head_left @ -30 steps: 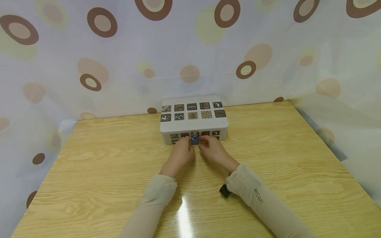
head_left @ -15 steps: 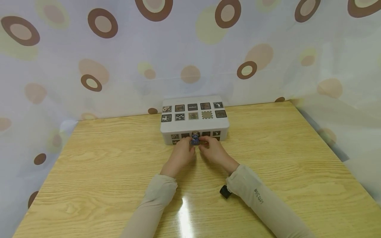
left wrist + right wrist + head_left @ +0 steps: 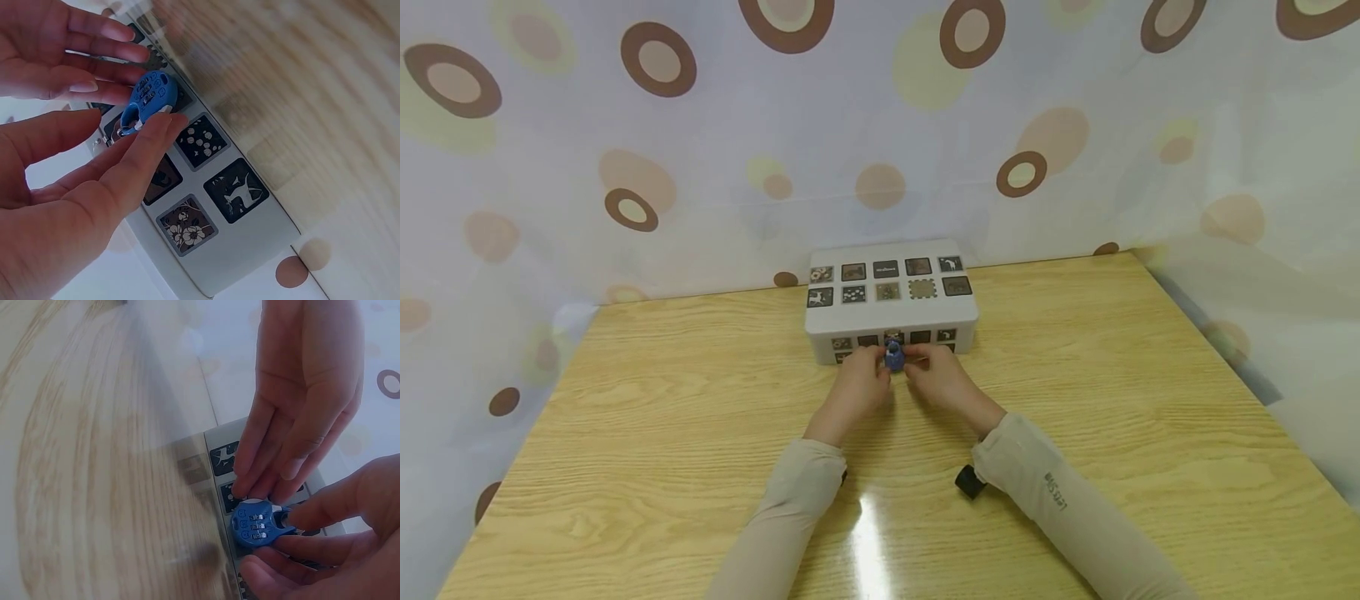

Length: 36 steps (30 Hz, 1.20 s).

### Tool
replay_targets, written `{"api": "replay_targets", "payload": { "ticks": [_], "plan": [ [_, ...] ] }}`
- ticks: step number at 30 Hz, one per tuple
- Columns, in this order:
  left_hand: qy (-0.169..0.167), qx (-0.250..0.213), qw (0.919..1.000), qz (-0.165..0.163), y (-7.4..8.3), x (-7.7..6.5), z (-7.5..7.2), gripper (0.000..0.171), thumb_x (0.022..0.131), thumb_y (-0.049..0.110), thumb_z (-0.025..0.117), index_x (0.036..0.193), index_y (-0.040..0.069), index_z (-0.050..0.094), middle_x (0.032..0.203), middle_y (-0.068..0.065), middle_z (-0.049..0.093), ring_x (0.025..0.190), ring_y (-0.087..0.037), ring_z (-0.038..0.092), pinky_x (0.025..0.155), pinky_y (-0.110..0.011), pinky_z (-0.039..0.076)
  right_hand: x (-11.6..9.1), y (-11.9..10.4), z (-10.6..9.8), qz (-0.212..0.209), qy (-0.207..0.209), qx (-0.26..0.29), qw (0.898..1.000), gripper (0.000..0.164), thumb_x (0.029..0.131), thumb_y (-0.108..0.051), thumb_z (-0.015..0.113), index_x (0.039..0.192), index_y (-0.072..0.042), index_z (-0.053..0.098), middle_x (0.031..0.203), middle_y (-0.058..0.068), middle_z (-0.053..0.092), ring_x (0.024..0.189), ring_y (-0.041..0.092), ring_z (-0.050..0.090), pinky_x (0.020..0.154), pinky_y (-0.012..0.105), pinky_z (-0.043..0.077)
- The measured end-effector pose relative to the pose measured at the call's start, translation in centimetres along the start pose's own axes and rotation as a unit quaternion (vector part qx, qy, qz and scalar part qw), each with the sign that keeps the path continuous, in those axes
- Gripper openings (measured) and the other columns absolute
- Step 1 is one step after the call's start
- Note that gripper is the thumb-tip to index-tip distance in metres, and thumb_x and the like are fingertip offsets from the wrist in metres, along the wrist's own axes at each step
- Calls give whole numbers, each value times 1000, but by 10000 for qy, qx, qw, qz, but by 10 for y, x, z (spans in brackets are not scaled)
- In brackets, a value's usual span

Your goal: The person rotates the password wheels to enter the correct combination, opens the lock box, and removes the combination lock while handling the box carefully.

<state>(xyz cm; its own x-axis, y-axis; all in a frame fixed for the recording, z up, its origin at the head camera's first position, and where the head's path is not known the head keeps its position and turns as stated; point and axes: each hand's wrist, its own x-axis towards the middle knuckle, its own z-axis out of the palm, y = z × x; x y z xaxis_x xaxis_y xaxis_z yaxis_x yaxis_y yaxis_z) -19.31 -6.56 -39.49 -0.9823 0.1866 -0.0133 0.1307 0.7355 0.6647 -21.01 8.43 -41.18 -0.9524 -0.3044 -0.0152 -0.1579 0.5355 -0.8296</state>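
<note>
A small blue combination padlock (image 3: pixel 894 355) is at the front middle of a white picture-patterned box (image 3: pixel 891 315). Its three number dials face outward in the right wrist view, and its shackle (image 3: pixel 128 120) lies by the metal latch (image 3: pixel 105 142) on the box. My left hand (image 3: pixel 854 385) holds the padlock at one side, fingertips right at the edge of its body. From the other side my right hand (image 3: pixel 946 383) holds it, thumb (image 3: pixel 297 514) by the shackle and fingers below. Part of the shackle is hidden by fingers.
The closed box stands near the far edge of a wooden table (image 3: pixel 662 433), against a dotted curtain (image 3: pixel 820 108). Another curtain stretch borders the right side. A small black wrist device (image 3: pixel 970 482) shows under the right sleeve.
The padlock has tilted outward from the box front, its rounded lower end now toward me. Both hands stay nearly where they were, the right shifted very slightly.
</note>
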Motion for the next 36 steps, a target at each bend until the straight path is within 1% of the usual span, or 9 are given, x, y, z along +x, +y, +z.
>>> {"api": "replay_targets", "payload": {
  "ticks": [3,8,10,16,19,24,28,32,36],
  "plan": [
    [-42,-241,9997,-61,-2,2,1,36,91,-1,55,124,-14,54,110,-26,61,101,-34,59,89,-44,50,0,0,-1,99,6,51,9999,34,93,1,52,124,14,55,116,28,61,105,37,60,86,42,53],
    [-118,-605,9981,-90,-5,6,0,34,90,-3,53,122,-14,56,112,-26,63,107,-35,59,93,-43,49,0,0,0,200,-4,201,9996,32,94,0,52,123,13,57,116,26,62,107,37,59,91,43,51],
    [-159,-773,9967,-161,-5,6,0,33,90,-3,53,121,-13,57,111,-25,63,106,-35,59,94,-42,49,-1,-1,0,198,-4,255,9995,31,94,0,52,122,13,57,117,26,62,108,37,59,92,43,50],
    [-195,-1114,9933,-256,-5,6,-3,30,91,-2,53,119,-11,60,110,-24,64,105,-34,60,92,-40,50,-1,0,-1,250,63,275,9993,29,94,0,52,118,13,59,116,26,63,108,34,58,92,42,49],
    [-191,-1299,9908,-312,-6,6,-4,27,92,-2,54,116,-11,62,110,-23,64,105,-34,61,90,-40,51,0,0,-3,417,86,355,9985,28,94,-2,53,117,11,61,115,24,63,106,33,59,91,41,49],
    [-150,-1582,9862,-473,-8,6,-6,24,91,-1,55,112,-9,66,110,-21,65,104,-30,60,90,-38,50,0,-1,-4,743,20,768,9943,28,96,-3,51,119,11,59,113,25,63,98,31,63,85,35,54],
    [-112,-1728,9831,-589,-10,7,-7,24,90,-1,58,110,-8,66,110,-21,66,104,-30,61,91,-36,50,1,-2,-2,937,18,1239,9879,27,97,0,49,119,13,58,115,27,61,96,29,64,85,33,55],
    [-148,-1956,9777,-752,-10,7,-8,24,89,0,59,111,-9,66,109,-21,66,101,-30,62,89,-34,51,2,-3,-2,1076,44,1541,9822,27,98,1,48,119,14,57,116,27,61,91,23,64,83,31,55],
    [-267,-2289,9682,-978,-8,8,-9,25,90,-2,58,113,-10,63,105,-22,66,97,-29,64,84,-30,53,3,-3,-4,1085,23,1656,9802,28,98,0,46,119,15,56,113,28,61,87,19,64,81,29,56]
  ]
}}
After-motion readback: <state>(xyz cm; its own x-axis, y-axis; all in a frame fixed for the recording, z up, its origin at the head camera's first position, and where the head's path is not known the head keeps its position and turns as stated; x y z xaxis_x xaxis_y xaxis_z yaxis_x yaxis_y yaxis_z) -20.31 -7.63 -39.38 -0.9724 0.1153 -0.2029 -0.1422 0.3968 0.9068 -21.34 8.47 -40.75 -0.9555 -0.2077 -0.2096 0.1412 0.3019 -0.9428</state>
